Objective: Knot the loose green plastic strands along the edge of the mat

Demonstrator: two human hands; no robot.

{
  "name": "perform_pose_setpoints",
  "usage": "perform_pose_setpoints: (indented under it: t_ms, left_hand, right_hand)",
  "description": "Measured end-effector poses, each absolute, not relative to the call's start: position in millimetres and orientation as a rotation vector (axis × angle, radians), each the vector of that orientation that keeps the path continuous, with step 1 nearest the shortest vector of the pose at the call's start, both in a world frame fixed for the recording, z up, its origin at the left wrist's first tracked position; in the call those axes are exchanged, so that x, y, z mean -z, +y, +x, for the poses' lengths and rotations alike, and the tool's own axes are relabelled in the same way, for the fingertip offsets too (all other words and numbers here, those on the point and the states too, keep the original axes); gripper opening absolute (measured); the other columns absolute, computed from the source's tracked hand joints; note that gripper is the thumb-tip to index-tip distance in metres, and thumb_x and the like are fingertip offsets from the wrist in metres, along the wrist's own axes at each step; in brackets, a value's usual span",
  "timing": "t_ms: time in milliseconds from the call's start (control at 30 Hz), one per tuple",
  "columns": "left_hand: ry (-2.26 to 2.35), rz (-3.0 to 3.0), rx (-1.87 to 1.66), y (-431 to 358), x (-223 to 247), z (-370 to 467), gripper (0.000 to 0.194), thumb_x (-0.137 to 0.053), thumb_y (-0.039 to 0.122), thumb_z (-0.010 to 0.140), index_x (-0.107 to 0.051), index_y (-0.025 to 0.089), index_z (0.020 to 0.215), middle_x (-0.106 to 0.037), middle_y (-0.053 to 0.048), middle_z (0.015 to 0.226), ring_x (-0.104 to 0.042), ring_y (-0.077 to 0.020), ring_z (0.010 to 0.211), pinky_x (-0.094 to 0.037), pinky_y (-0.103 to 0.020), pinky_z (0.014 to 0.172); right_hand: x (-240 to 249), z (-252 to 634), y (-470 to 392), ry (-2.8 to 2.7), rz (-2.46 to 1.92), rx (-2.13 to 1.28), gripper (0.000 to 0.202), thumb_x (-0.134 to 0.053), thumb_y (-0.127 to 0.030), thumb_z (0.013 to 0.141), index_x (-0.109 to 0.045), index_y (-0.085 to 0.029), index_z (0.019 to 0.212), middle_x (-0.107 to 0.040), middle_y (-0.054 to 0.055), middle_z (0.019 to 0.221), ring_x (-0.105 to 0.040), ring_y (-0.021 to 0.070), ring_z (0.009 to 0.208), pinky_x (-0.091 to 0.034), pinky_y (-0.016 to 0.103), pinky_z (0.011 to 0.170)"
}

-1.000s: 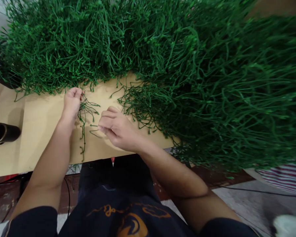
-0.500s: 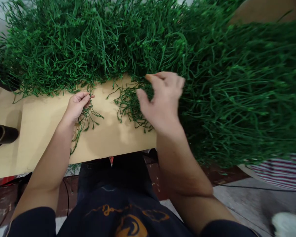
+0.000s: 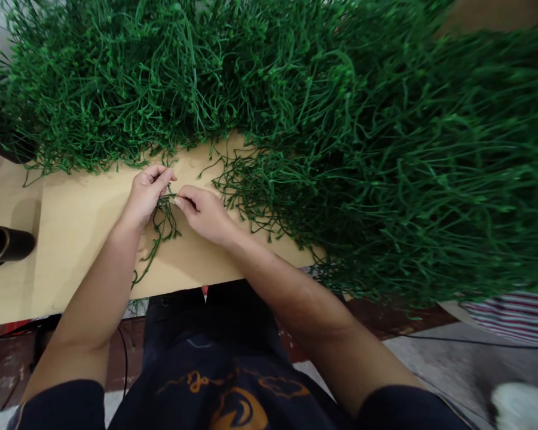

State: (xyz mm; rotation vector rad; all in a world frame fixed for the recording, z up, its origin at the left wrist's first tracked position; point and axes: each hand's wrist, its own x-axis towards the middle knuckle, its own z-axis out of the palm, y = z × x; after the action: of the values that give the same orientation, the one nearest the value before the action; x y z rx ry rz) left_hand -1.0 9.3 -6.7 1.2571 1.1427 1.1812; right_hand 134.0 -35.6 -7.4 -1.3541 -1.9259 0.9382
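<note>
The left hand (image 3: 147, 192) is closed around the top of a small bunch of green stems (image 3: 159, 222), thumb and fingers pinched together, with the stems trailing down from it across the tan tabletop (image 3: 76, 227) toward the near edge. The right hand (image 3: 202, 210) sits just beside it, its fingertips (image 3: 180, 199) pinched on the same bunch right where the left hand grips, so the two hands meet at that one spot. Both forearms reach up from a dark shirt with an orange print (image 3: 233, 388) at the bottom of the view. Just to the right of the right hand, and all along the far side of the table, lies a large heap of green stems (image 3: 323, 131), thin and tangled, spilling over the table's right end and hanging below its edge. At the far left of the table a dark cylindrical cup (image 3: 2, 245) lies on its side, well apart from the hands
</note>
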Motion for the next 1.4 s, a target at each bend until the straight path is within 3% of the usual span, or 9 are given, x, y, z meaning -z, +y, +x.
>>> perform_pose_setpoints:
  t_ms: [367,567,633,733,833,933,1167,1300,1400]
  left_hand:
    - [1.274,1.073,-1.263,10,5,3,0.029,-0.05,0.006,0.084,-0.053,0.016,0.057,-0.035,0.007,0.038,-0.028,-0.0042,0.034,-0.014,-0.018,0.035]
    - [1.356,0.885,-1.486,21,-2,-10,0.039,-0.039,0.003,0.09,-0.042,0.016,0.053,-0.03,0.008,0.038,-0.022,-0.0032,0.033,-0.021,-0.016,0.039]
    - [1.307,0.914,-1.488,23,1,-17,0.037,-0.043,0.007,0.09,-0.045,0.016,0.054,-0.033,0.008,0.039,-0.026,-0.0034,0.034,-0.024,-0.016,0.04]
    - [1.224,1.001,-1.39,21,7,-21,0.029,-0.051,0.014,0.088,-0.054,0.017,0.059,-0.04,0.006,0.043,-0.034,-0.0041,0.037,-0.026,-0.016,0.04]
    - [1.163,1.022,-1.295,17,10,-18,0.023,-0.056,0.019,0.085,-0.059,0.017,0.062,-0.049,0.004,0.05,-0.042,-0.004,0.042,-0.031,-0.015,0.042]
    - [1.126,1.065,-1.231,14,9,-13,0.02,-0.06,0.023,0.082,-0.06,0.017,0.063,-0.054,0.002,0.054,-0.047,-0.0045,0.047,-0.035,-0.014,0.045]
    - [1.071,1.12,-1.156,7,4,-7,0.02,-0.068,0.032,0.076,-0.061,0.016,0.065,-0.059,0.001,0.064,-0.05,-0.0049,0.053,-0.04,-0.015,0.051]
    - [1.044,1.129,-1.125,7,4,-7,0.023,-0.069,0.036,0.075,-0.062,0.016,0.066,-0.06,0.001,0.064,-0.052,-0.0068,0.055,-0.042,-0.017,0.052]
    - [1.068,1.129,-1.128,8,6,-6,0.02,-0.07,0.032,0.075,-0.062,0.016,0.064,-0.055,0.002,0.058,-0.045,-0.0054,0.048,-0.036,-0.017,0.045]
  right_hand:
    - [-1,140,-48,-2.204,-1.04,-0.98,0.024,-0.038,-0.016,0.085,-0.027,-0.021,0.065,-0.037,-0.002,0.065,-0.035,0.0115,0.064,-0.028,0.026,0.064]
    - [-11,131,-87,-2.52,-0.376,-1.058,0.017,-0.041,-0.006,0.08,-0.046,-0.018,0.068,-0.052,0.001,0.069,-0.044,0.0123,0.07,-0.037,0.026,0.072]
    - [-17,134,-90,-2.521,-0.491,-0.931,0.018,-0.041,-0.007,0.081,-0.049,-0.017,0.068,-0.053,0.002,0.069,-0.044,0.0127,0.07,-0.037,0.026,0.071]
    - [-24,158,-74,-2.304,-1.065,-0.642,0.023,-0.04,-0.017,0.087,-0.051,-0.016,0.067,-0.051,0.004,0.068,-0.043,0.0143,0.069,-0.037,0.03,0.068]
    - [-25,191,-54,-2.031,-1.466,-0.259,0.016,-0.047,-0.025,0.085,-0.055,-0.017,0.074,-0.053,0.008,0.079,-0.047,0.0214,0.082,-0.039,0.04,0.078]
    - [-20,203,-43,-1.866,-1.543,-0.101,0.015,-0.052,-0.031,0.083,-0.059,-0.019,0.088,-0.055,0.012,0.097,-0.046,0.0293,0.101,-0.038,0.049,0.087]
    - [2,143,-23,-1.96,-1.277,-0.731,0.03,-0.055,-0.032,0.082,-0.057,-0.011,0.104,-0.061,0.014,0.106,-0.053,0.0235,0.102,-0.041,0.039,0.092]
    - [11,126,-16,-1.761,-1.194,-1.06,0.02,-0.054,-0.029,0.082,-0.054,-0.015,0.096,-0.061,0.003,0.083,-0.053,0.0134,0.075,-0.042,0.027,0.071]
    - [17,130,-16,-1.723,-1.227,-1.075,0.014,-0.048,-0.028,0.085,-0.05,-0.017,0.076,-0.045,-0.004,0.063,-0.04,0.0092,0.06,-0.033,0.025,0.061]
